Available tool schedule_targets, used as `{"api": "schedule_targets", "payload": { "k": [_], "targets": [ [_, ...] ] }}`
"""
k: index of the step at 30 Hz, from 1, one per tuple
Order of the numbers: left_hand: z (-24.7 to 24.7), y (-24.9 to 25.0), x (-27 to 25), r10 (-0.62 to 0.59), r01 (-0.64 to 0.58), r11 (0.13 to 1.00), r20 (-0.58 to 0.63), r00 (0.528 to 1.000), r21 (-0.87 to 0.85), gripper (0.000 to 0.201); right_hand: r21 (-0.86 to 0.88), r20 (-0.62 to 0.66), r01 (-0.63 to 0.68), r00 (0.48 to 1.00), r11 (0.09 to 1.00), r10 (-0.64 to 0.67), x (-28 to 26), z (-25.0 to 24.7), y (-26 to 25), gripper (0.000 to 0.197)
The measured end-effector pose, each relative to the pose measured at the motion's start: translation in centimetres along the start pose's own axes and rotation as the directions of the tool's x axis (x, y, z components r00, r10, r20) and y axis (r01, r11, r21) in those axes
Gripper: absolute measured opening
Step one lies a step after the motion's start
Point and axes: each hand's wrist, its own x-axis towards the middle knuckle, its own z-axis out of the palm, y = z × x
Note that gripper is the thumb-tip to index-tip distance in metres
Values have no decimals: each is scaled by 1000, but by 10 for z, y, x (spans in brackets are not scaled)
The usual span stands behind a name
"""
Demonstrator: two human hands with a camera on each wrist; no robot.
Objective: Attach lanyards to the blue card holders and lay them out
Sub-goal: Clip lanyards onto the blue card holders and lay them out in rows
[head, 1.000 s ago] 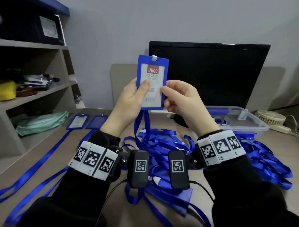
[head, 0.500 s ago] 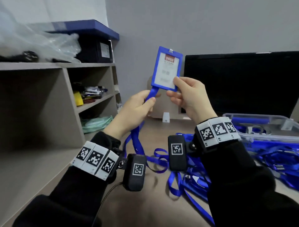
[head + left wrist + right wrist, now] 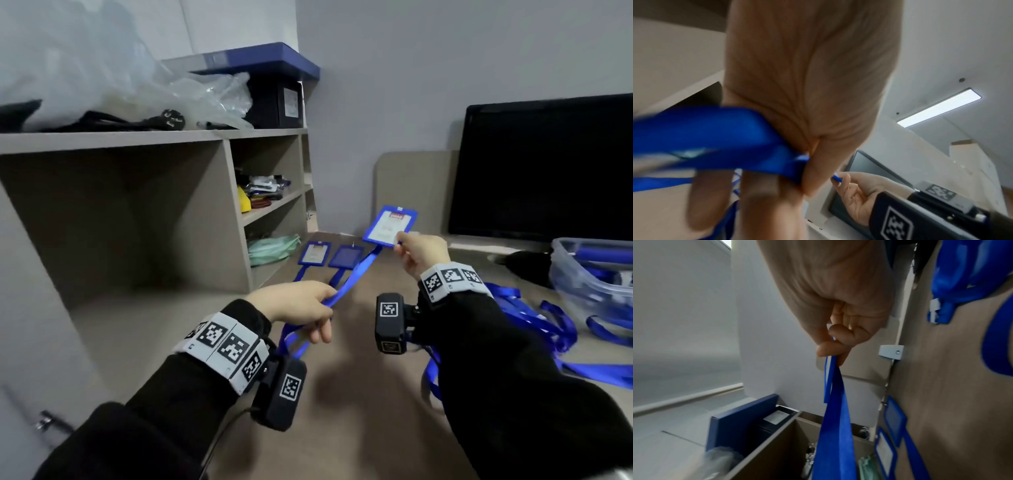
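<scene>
step: lay third holder | right hand (image 3: pixel 420 251) pinched card holder (image 3: pixel 389 226); left hand (image 3: pixel 301 308) pinched lanyard (image 3: pixel 356 275) | tip: set it beside the row of holders (image 3: pixel 330 254) near the desk's (image 3: pixel 359 428) back edge; pull strap straight

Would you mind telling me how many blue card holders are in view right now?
3: two card holders lie side by side on the desk by the shelf, and one is held in the right hand. The bin may hide more.

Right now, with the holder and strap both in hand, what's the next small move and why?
Probably lower the held card holder onto the desk just right of the two laid-out holders. The right hand pinches its edge above that spot, the left hand holds its lanyard stretched back in line with theirs.
</scene>
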Motion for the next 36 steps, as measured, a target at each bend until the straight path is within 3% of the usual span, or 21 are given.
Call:
{"api": "schedule_targets", "payload": {
  "k": [7, 9, 11, 13, 15, 21, 26, 29, 32, 36],
  "targets": [
    [0, -10, 13, -106, 95, 992, 149, 983, 79, 30, -173, -10, -124, 992, 977, 124, 42, 11, 44, 18],
    [1, -7, 18, -120, 103, 990, 180, 976, 99, 42, -253, -23, -137, 990, 958, 136, 53, 14, 49, 8],
    [1, -6, 27, -134, 106, 984, 193, 972, 146, 64, -314, -30, -139, 990, 939, 136, 68, 15, 55, 20],
    [-3, -5, 37, -149, 116, 977, 187, 971, 179, 83, -349, -28, -156, 987, 924, 156, 78, 15, 57, 18],
    [-7, -4, 46, -151, 114, 974, 181, 972, 198, 87, -382, -43, -186, 982, 905, 183, 88, 14, 62, 15],
    [-10, -5, 69, -141, 97, 959, 151, 978, 267, 65, -559, -3, -117, 990, 821, 139, 110, 15, 69, 12],
    [-4, -7, 81, -157, 124, 973, 167, 973, 194, 46, -772, 128, 77, 991, 631, 35, 112, 29, 68, 37],
    [-3, -6, 83, -143, 111, 976, 167, 976, 186, 29, -854, 250, 155, 960, 497, 130, 82, 36, 55, 35],
    [1, -7, 84, -151, 115, 974, 174, 973, 197, 19, -903, 291, 200, 936, 380, 198, 71, 37, 46, 42],
    [6, -11, 84, -205, 170, 971, 223, 953, 170, 21, -905, 278, 177, 934, 387, 223, 74, 38, 46, 47]
  ]
}}
